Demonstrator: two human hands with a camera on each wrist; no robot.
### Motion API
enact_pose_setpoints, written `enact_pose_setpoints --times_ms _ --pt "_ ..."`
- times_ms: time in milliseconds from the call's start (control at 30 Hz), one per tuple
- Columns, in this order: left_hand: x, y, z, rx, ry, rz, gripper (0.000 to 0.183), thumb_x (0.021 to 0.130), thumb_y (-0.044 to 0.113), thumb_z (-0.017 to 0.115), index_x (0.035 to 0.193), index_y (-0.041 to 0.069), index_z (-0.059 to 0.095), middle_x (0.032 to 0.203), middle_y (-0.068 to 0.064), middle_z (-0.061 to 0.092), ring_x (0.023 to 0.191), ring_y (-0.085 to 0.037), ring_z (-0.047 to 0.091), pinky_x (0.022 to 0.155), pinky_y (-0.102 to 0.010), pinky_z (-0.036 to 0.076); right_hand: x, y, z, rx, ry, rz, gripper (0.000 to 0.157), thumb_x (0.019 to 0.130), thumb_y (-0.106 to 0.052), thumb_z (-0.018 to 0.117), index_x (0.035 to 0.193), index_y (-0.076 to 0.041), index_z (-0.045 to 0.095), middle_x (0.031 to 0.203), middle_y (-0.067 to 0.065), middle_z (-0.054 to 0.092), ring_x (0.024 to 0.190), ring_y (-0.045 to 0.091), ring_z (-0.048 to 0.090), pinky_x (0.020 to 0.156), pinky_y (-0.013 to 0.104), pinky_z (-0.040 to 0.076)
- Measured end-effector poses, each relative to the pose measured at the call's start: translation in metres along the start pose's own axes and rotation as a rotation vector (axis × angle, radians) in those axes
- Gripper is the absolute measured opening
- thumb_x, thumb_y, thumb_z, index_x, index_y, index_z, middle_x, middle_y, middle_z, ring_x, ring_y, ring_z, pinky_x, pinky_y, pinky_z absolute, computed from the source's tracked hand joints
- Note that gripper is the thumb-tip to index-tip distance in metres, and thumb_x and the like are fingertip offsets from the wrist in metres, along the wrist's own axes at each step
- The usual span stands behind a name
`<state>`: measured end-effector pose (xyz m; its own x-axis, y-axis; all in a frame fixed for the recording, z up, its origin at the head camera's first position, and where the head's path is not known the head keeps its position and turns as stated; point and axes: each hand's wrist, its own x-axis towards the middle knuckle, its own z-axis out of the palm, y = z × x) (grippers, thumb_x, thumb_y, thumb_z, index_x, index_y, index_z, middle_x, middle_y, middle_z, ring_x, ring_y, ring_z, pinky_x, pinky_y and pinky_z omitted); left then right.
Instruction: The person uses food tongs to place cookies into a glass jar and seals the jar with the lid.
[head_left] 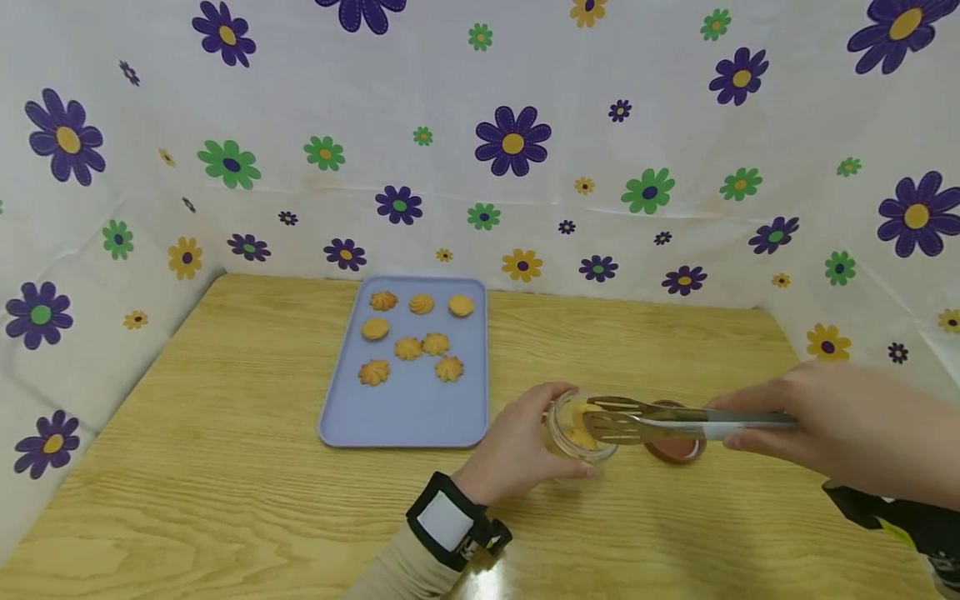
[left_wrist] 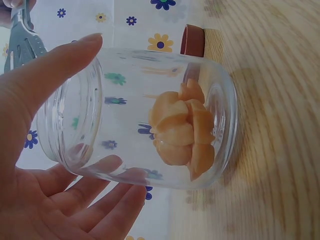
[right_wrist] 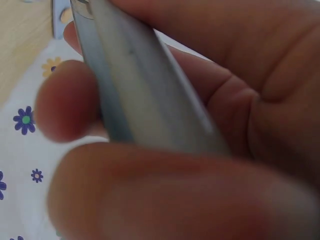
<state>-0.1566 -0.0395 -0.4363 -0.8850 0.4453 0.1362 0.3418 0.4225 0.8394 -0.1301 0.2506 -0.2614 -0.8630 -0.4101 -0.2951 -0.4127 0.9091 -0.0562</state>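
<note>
My left hand (head_left: 517, 442) grips a clear glass jar (left_wrist: 125, 65) near its mouth, thumb on one side and fingers on the other. Several golden cookies (left_wrist: 180, 130) lie heaped at the jar's bottom. My right hand (head_left: 832, 425) holds grey-handled metal tongs (head_left: 675, 421), whose slotted heads point left over the jar's mouth in the head view. In the left wrist view the heads do not show inside the jar; only part of the grey tongs appears at the upper left. The right wrist view is filled by fingers (right_wrist: 150, 195) around the handle.
A lavender tray (head_left: 405, 421) left of the jar carries several cookies (head_left: 408, 348), some ridged and some smooth. Behind the tongs a reddish-brown lid (head_left: 678, 452) lies on the wooden table (head_left: 225, 467). Flower-printed cloth (head_left: 435, 100) surrounds the table's back and sides.
</note>
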Motion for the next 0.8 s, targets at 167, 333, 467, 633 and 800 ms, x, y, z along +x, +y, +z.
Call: enact_pose_setpoints --times_ms 167,333,467,633,800 --pt "-0.001 0.0 0.0 -0.014 -0.004 0.0 0.095 0.069 0.038 0.096 0.148 0.015 0.049 0.139 0.004 0.056 0.123 -0.014 0.053 0.101 -0.037 0.046 0.003 -0.003 0.001 0.033 -0.019 -0.003 0.04 0.094 -0.044 0.072 0.121 -0.015 0.076 0.098 -0.003 0.073 0.065 0.006 0.054 0.057 0.029 0.051" --pt "-0.001 -0.001 0.0 -0.018 -0.001 -0.002 0.094 0.069 0.038 0.096 0.148 0.017 0.049 0.139 0.005 0.056 0.122 -0.013 0.053 0.101 -0.037 0.046 0.006 -0.005 0.004 0.046 -0.029 -0.012 0.043 0.094 -0.045 0.071 0.123 -0.014 0.076 0.099 -0.004 0.073 0.065 0.007 0.052 0.053 0.027 0.045" --pt "-0.001 -0.001 0.0 -0.007 0.001 -0.004 0.095 0.069 0.04 0.096 0.149 0.017 0.049 0.139 0.006 0.056 0.122 -0.013 0.053 0.101 -0.037 0.047 0.01 -0.004 0.005 0.06 -0.047 -0.009 0.044 0.094 -0.044 0.071 0.124 -0.013 0.075 0.099 -0.004 0.071 0.064 0.008 0.05 0.05 0.026 0.041" --pt "-0.001 -0.002 0.0 0.004 0.005 0.006 0.094 0.069 0.04 0.096 0.148 0.016 0.049 0.139 0.005 0.056 0.122 -0.013 0.054 0.1 -0.037 0.047 0.013 -0.004 0.006 0.097 -0.064 -0.001 0.041 0.095 -0.042 0.071 0.124 -0.013 0.075 0.095 -0.007 0.069 0.059 0.009 0.048 0.047 0.026 0.038" --pt "-0.001 -0.002 -0.001 0.019 0.009 0.007 0.094 0.069 0.04 0.096 0.147 0.017 0.05 0.14 0.005 0.055 0.123 -0.013 0.053 0.101 -0.038 0.047 0.014 -0.005 0.006 0.085 -0.052 -0.013 0.041 0.094 -0.04 0.072 0.124 -0.011 0.075 0.096 -0.005 0.07 0.062 0.008 0.049 0.048 0.027 0.037"
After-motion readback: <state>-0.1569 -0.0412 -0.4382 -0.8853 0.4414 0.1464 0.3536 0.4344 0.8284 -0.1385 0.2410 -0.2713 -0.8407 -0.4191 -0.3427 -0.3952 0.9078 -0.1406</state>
